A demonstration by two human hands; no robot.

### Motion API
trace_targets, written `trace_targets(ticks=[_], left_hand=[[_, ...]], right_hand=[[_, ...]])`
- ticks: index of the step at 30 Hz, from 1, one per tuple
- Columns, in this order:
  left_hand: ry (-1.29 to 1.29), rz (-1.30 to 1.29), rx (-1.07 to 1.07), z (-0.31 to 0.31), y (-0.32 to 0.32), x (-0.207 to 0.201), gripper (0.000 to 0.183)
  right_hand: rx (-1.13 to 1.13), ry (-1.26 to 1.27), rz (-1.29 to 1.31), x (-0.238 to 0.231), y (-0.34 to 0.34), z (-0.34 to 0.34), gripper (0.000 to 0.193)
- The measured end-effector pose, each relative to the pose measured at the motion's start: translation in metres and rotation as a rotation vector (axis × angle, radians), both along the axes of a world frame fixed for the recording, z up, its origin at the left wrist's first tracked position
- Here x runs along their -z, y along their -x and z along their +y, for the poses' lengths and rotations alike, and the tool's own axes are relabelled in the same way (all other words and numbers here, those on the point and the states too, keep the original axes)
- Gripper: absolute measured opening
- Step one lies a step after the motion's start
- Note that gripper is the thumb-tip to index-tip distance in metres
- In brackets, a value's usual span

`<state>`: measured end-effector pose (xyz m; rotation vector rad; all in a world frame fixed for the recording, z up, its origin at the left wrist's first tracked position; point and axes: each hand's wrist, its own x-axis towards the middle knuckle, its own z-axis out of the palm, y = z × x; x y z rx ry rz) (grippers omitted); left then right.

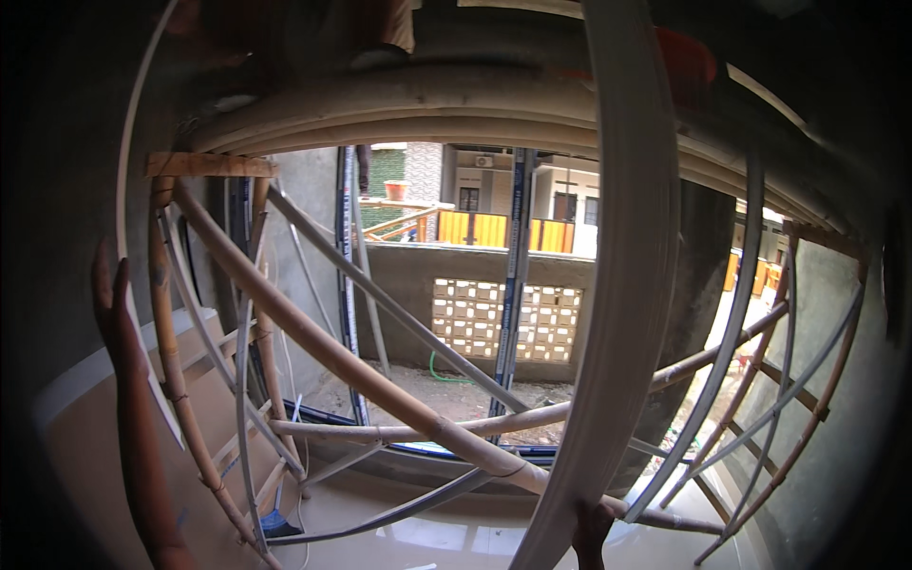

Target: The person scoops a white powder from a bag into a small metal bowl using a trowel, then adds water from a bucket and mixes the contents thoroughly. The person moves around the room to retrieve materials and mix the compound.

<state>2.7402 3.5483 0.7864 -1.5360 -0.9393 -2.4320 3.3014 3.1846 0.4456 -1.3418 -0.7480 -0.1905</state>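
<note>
One long grey board (632, 237) stands in front of the bamboo poles (342, 353), right of the middle, slanting from the upper edge to the lower edge. The right hand (594, 524) is at its lower part, and its fingers look bent and closed on the board's right edge, although this place is dark. The left hand (112, 285) is raised at the far left, touching a thin white strip (124, 180); its fingers point upward, slightly spread, but I cannot tell how firmly they hold it. Above the poles lies a bamboo platform (427, 106). At the lower left, a blue brush (278, 522) is near the shiny floor (418, 549). Behind are a wall with holes (465, 318) and a yellow fence (473, 229).
</note>
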Motion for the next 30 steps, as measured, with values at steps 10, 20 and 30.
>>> trace_targets(ticks=[10,20,30], left_hand=[[0.11,0.027,0.413,-0.099,-0.056,0.072,0.054],[0.444,-0.236,0.362,-0.282,-0.087,0.26,0.055],[1.258,-0.482,0.053,-0.664,-0.125,0.522,0.049]], right_hand=[[-0.01,0.24,0.085,0.063,0.008,-0.036,0.037],[-0.213,0.493,0.09,0.095,-0.024,-0.056,0.049],[-0.19,0.634,-0.63,0.172,0.001,-0.03,0.044]])
